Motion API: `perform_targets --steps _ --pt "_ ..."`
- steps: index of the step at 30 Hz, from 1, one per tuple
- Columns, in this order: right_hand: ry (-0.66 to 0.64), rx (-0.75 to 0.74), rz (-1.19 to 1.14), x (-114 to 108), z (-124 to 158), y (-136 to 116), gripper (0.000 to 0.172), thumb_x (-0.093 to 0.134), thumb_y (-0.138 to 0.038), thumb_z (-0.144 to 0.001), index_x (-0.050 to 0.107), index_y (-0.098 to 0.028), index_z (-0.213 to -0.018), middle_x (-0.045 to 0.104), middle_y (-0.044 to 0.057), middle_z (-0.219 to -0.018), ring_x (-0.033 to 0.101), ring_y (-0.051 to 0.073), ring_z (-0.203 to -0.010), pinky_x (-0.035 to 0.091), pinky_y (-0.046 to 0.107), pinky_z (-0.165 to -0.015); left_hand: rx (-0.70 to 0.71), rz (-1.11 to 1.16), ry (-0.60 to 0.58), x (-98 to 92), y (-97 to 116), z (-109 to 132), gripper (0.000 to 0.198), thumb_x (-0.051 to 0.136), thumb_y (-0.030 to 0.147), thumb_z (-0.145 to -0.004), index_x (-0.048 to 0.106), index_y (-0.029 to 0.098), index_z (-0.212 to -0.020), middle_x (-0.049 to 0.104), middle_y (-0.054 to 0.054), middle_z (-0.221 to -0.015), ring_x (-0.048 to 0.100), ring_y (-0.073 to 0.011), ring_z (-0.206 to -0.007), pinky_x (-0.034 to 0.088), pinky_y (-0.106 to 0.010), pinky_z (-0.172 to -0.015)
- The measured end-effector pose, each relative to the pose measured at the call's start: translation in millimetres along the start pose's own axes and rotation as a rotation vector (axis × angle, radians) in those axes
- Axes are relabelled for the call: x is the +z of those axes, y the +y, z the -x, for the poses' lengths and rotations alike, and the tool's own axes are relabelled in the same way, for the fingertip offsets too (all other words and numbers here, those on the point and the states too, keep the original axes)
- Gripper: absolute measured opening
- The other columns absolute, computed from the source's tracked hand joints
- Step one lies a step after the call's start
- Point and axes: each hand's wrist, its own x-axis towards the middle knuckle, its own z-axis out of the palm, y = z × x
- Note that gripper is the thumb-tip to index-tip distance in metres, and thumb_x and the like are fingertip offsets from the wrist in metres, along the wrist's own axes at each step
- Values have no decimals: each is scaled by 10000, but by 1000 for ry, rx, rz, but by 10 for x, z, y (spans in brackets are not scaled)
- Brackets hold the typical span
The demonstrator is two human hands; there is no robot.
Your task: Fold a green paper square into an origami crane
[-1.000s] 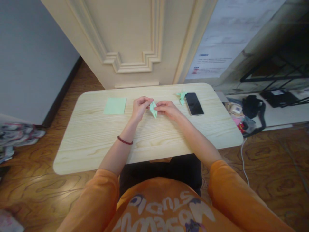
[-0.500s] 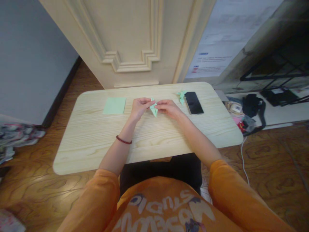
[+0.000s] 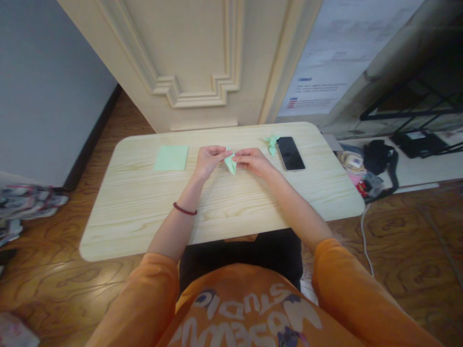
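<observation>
A folded piece of light green paper (image 3: 230, 164), narrow and pointed at its near end, is held between my two hands over the middle of the table. My left hand (image 3: 210, 160) pinches its left side, thumb on top. From the right, the fingertips and thumb of my right hand (image 3: 252, 160) close on its other edge. Fingers cover part of the folds. Left of my hands lies a square of green paper (image 3: 171, 158). A folded green paper figure (image 3: 272, 143), probably a crane, sits to the right, against the edge of a dark-screened phone (image 3: 291, 154).
The pale wood-grain table (image 3: 137, 207) has rounded corners and stands against a cream panelled door (image 3: 195, 48). Beyond its right end, a low white shelf (image 3: 415, 168) carries a black bag and small items. A white cable (image 3: 365, 241) hangs down to the floor there.
Both hands stay in nearly the same place on the folded paper. Its near flap looks slightly shifted and a little more spread.
</observation>
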Motion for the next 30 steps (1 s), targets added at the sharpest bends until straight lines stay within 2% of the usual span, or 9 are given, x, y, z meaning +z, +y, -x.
perform_targets --steps 8,14,25,30 --pt "-9 -1 -3 -2 5 6 319 911 -239 -406 721 -147 -645 698 -5 -658 630 97 -647 543 229 -675 -10 -9 -1 -2 17 -1 459 917 440 -366 700 134 -630 699 -38 -648 579 -111 -561 457 -253 -568" --pt "-11 -10 15 8 15 -1 307 906 -249 -404 713 -147 -620 684 -12 -642 621 95 -641 537 228 -669 -24 -20 -1 1 24 5 446 920 413 -391 701 131 -658 697 -45 -656 602 -129 -590 462 -259 -576" --pt "-3 -11 35 5 9 1 302 899 -258 -404 700 -151 -604 673 -10 -627 616 102 -640 533 237 -673 -19 -5 -8 9 17 0 485 921 441 -335 692 134 -633 694 -37 -646 572 -105 -559 442 -238 -547" --pt "20 -17 58 16 29 -16 281 887 -251 -409 690 -158 -585 671 -7 -612 615 108 -630 531 244 -671 -19 -19 -31 2 1 -6 480 910 461 -369 697 137 -650 703 -46 -667 587 -118 -580 456 -246 -565"
